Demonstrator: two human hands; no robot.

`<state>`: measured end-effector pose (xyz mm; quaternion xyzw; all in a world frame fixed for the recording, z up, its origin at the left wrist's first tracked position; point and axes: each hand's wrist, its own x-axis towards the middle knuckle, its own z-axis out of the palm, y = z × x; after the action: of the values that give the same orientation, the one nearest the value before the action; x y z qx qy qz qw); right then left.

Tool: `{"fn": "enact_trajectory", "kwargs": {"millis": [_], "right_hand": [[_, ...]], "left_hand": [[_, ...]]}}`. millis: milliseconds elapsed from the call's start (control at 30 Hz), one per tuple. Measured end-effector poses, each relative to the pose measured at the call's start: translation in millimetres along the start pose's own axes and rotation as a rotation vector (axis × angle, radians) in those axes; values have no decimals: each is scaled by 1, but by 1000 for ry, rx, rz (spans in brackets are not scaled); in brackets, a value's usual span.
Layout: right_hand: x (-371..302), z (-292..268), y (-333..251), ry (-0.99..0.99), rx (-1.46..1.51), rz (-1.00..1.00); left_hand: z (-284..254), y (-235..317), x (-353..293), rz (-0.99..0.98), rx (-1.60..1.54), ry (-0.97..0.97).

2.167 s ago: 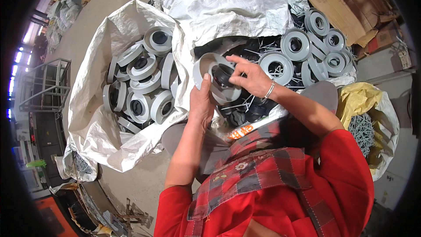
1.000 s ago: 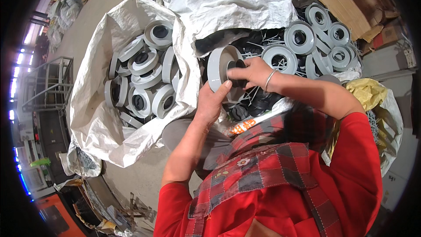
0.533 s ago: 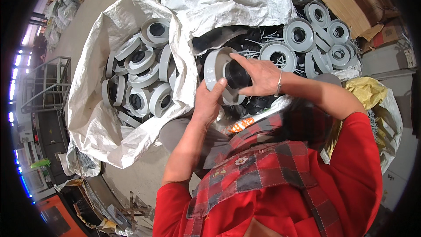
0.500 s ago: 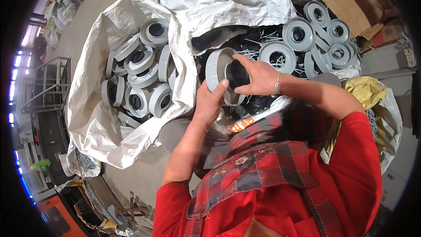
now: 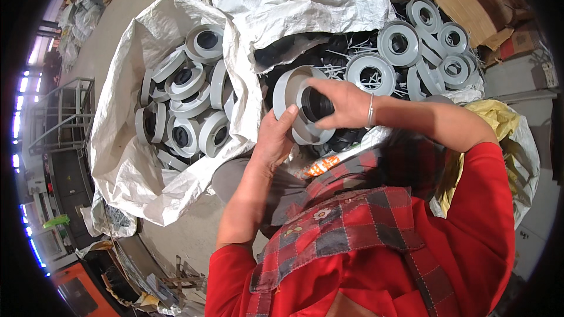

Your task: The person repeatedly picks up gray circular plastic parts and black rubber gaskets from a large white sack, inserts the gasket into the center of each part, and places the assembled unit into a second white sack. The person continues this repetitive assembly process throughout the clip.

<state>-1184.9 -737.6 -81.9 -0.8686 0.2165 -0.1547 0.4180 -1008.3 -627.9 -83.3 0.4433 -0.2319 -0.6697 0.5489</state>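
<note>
Both hands: clamped, left hand on the grey ring, right hand around the black insert.
Grey ring: held just right of the white sack.
Black insert: best kept square to the ring, pressed evenly.

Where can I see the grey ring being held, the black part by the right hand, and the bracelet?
Grey ring (image 5: 283,94): head view, on the left of its outer wall.
Black part (image 5: 317,105): head view, middle of its visible surface.
Bracelet (image 5: 371,111): head view, middle of its visible band.
</note>
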Motion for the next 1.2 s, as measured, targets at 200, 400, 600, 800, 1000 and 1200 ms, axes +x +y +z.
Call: {"fn": "enact_trajectory", "kwargs": {"millis": [200,400,600,800,1000,1200], "right_hand": [[-2,-2,15,-41,170,251],[-2,1,1,-388,905,841],[-8,-50,151,79,-773,719],[-15,-71,174,-137,-792,823],[46,-44,56,63,-385,387],[101,46,79,100,-58,634]], "left_hand": [[9,0,4,145,15,82],[-6,7,-8,368,628,288],[-32,60,-4,913,665,877],[-37,29,7,460,247,555],[-20,-2,12,155,74,517],[-24,32,6,256,-9,571]]}}
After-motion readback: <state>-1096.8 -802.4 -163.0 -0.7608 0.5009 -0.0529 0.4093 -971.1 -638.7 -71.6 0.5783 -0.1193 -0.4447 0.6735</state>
